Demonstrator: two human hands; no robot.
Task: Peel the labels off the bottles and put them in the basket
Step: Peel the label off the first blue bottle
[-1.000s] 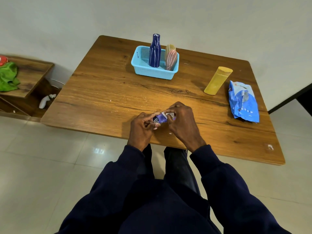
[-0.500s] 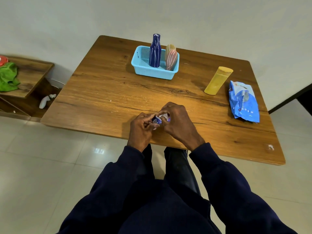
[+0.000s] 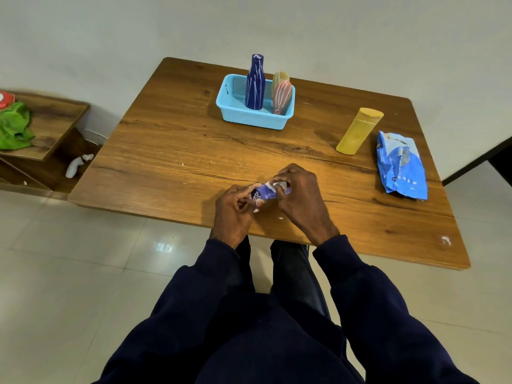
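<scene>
Over the table (image 3: 166, 151) — purple bottle (image 3: 263, 193), label (image 3: 277, 185) torn.

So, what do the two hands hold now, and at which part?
A small purple bottle: left hand grips one end, right hand pinches its white label.

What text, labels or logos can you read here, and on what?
No text can be read.
Purple bottle: white print, too blurred.
Blue pouch: small logo and a row of white dots, too small.
Red thing on the side shelf: white mark, cut off by the frame edge.
</scene>
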